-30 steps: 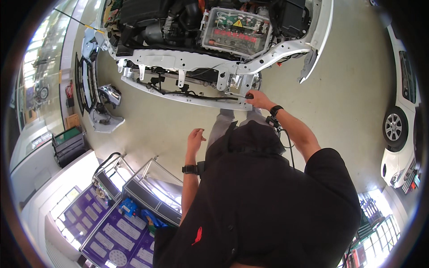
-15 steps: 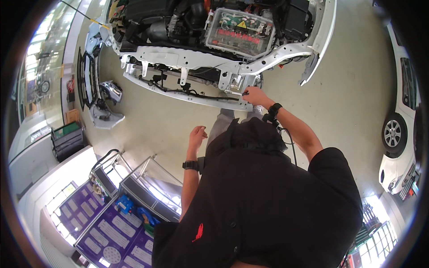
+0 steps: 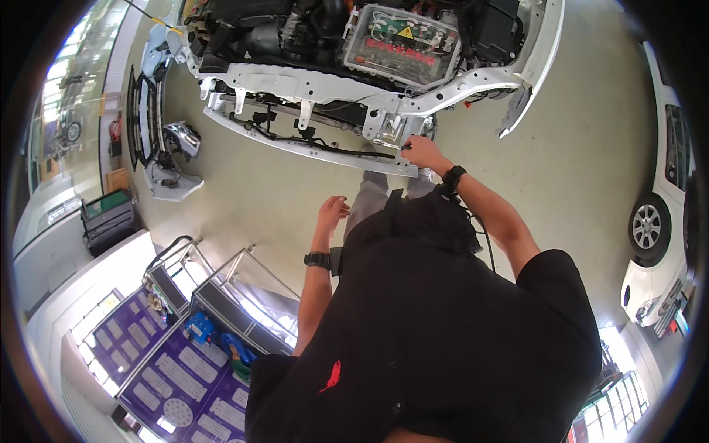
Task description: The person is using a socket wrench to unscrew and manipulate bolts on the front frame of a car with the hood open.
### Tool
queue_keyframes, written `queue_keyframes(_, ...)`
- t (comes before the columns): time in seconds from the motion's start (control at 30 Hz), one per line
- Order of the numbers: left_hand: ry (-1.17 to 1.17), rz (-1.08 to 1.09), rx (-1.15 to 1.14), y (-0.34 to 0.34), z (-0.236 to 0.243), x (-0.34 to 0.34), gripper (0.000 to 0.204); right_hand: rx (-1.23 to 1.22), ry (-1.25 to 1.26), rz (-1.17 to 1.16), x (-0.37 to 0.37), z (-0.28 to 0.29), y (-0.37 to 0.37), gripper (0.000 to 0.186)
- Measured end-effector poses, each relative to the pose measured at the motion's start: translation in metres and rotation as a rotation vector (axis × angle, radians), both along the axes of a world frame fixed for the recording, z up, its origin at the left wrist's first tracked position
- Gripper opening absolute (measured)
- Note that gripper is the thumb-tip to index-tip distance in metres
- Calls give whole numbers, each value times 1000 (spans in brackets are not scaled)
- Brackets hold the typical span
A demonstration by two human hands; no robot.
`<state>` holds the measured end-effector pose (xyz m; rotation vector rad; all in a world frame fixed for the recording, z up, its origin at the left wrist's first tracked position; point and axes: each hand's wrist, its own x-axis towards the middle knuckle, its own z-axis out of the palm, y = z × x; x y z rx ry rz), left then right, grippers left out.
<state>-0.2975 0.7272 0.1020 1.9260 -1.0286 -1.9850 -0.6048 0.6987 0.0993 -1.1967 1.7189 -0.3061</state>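
My right hand (image 3: 423, 151) is closed at the right end of the car's front bumper beam (image 3: 340, 156). From its fingers a slim tool (image 3: 388, 145) with a shiny shaft and dark handle reaches left toward the beam's bracket. Its exact kind is too small to make out. My left hand (image 3: 334, 211) hangs beside my left thigh, fingers loosely bent and apart, holding nothing. Beyond both hands is the exposed front of a car, with a white front crossmember (image 3: 295, 85) above the beam. A clear-lidded electrical box (image 3: 402, 46) sits in the engine bay.
Removed bumper parts (image 3: 173, 184) and a headlight (image 3: 182, 139) stand on the floor at the left. A metal-framed cart (image 3: 244, 306) is behind my left side, near a purple board (image 3: 177, 376). Another white car (image 3: 657, 251) stands at the far right.
The view has shifted slightly. My left hand is a little higher with its fingers more spread. My right hand stays at the beam's end with the tool in nearly the same place.
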Motion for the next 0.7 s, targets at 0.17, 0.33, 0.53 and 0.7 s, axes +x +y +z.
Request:
queue_keyframes(0.17,151,-28,-27,-34,1,-60,42,-120,96,30,-3,-14,12,32)
queue_keyframes(0.33,457,281,101,-49,-29,-117,42,9,149,-33,-3,-11,9,36)
queue_keyframes(0.53,764,452,274,-58,-81,-145,31,31,254,-50,13,-2,8,36)
queue_keyframes(0.7,775,663,364,-66,-71,-156,22,77,221,-96,19,-15,22,39)
